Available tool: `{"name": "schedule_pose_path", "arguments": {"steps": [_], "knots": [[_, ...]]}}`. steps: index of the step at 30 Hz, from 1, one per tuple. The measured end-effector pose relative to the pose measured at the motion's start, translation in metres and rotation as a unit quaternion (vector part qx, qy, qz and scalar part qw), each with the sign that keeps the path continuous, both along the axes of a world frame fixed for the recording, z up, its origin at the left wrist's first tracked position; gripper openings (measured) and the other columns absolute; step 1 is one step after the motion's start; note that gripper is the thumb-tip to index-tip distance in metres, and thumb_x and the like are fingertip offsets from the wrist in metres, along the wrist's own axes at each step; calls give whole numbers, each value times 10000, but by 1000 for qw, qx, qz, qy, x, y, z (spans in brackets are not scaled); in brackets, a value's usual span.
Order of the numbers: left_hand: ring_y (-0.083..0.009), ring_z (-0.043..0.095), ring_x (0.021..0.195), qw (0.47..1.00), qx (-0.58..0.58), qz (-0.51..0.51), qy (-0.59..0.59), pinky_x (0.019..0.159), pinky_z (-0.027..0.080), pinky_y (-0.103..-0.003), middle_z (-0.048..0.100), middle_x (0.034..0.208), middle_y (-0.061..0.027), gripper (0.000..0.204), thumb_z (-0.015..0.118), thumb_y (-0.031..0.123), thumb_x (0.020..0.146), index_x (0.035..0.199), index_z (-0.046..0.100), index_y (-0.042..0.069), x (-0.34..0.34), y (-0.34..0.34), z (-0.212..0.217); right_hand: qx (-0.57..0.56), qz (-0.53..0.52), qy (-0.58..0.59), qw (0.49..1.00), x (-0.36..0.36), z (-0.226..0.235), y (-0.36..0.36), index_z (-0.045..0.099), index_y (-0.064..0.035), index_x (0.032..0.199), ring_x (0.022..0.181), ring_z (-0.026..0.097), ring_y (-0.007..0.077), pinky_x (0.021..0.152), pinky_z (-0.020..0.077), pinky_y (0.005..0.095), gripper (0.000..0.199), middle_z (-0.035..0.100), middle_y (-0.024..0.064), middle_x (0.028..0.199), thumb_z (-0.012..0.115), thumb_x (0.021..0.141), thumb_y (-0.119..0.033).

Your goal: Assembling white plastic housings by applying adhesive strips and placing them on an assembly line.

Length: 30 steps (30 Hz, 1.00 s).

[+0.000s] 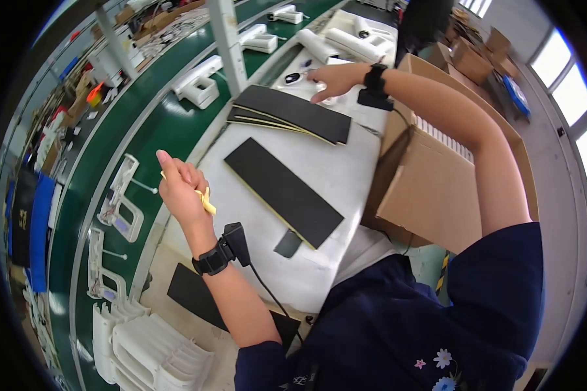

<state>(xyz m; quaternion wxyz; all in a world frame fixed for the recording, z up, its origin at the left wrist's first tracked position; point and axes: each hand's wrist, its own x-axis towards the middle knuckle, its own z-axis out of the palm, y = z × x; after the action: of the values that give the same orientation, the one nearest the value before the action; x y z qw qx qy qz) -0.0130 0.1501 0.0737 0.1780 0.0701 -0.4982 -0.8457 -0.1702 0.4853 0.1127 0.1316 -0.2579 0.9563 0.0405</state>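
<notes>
Lying slantwise on the white tabletop (241, 228), to the right of the L hand (184, 189), a single black slab (284, 192) is seen w/ a thin yellowish edge; a fanned stack of similar slabs (293, 107) is set just beyond it, toward the R hand (338, 79). Judged by looks, the slab is prob. foam w/ a backing: v. light, flexible, not slippery, easily dented or creased; best taken by its long edges, approx. mid-length, so sagging is kept down. A crumpled yellow strip (207, 201) is held in the L hand, an end poking out by the wrist side; it's prob. thin, soft & near weightless, so only a light pinch should be needed. L fingers: mostly curled in around the strip, w/ one digit pointed out straight & hardly any gap left. R fingers: reached out over the far end of the tabletop, thumb apart from the rest, near a small white part w/ a dark face (293, 77); whether anything's gripped can't be told, as the undersides are hidden. Below the R arm, a cardboard box (430, 192) is placed beside the tabletop; on the other side, white housings (201, 85) are spaced along a green conveyor (166, 130).
</notes>
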Motion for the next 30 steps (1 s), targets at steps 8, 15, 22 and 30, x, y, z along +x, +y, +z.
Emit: {"name": "schedule_pose_path", "arguments": {"steps": [8, 15, 22, 30], "knots": [[-98, 500, 763, 979, -188, -10, 82, 710, 431, -240, 490, 827, -11, 476, 420, 457, 1023, 1226, 467, 29, 84, 5, 49, -102, 156, -26, 982, -31, -61, -33, 410, 93, 1313, 1163, 535, 375, 1006, 417, 436, 949, 533, 284, 1264, 718, 760, -615], [-196, 547, 1084, 979, -174, 76, -72, 957, 445, -343, 556, 1166, -100, 832, 635, -35, 844, 1499, 146, 116, 356, -45, 9, -114, 37, -283, 952, -96, -66, -42, 38, 45, 1511, 1256, 473, 272, 1036, 410, 341, 1250, 429, 238, 1401, 900, 662, -270], [-234, 642, 1070, 836, 124, 340, -413, 898, 545, -339, 609, 1173, -171, 624, 750, 66, 831, 1301, 358, -54, 544, 34, -143, 6, -53, -166, 985, -81, -42, -63, 49, -181, 1547, 1095, 538, 353, 710, 529, 508, 1202, 465, 191, 1350, 827, 655, -388], [-267, 630, 1070, 581, -39, 621, -524, 909, 516, -333, 628, 1191, -170, 825, 835, 240, 761, 1363, 372, -82, 552, -30, -424, -75, 6, -97, 992, -66, 60, -58, 121, -173, 1561, 1126, 542, 280, 768, 494, 427, 1027, 528, 148, 1332, 683, 772, -515]]}}
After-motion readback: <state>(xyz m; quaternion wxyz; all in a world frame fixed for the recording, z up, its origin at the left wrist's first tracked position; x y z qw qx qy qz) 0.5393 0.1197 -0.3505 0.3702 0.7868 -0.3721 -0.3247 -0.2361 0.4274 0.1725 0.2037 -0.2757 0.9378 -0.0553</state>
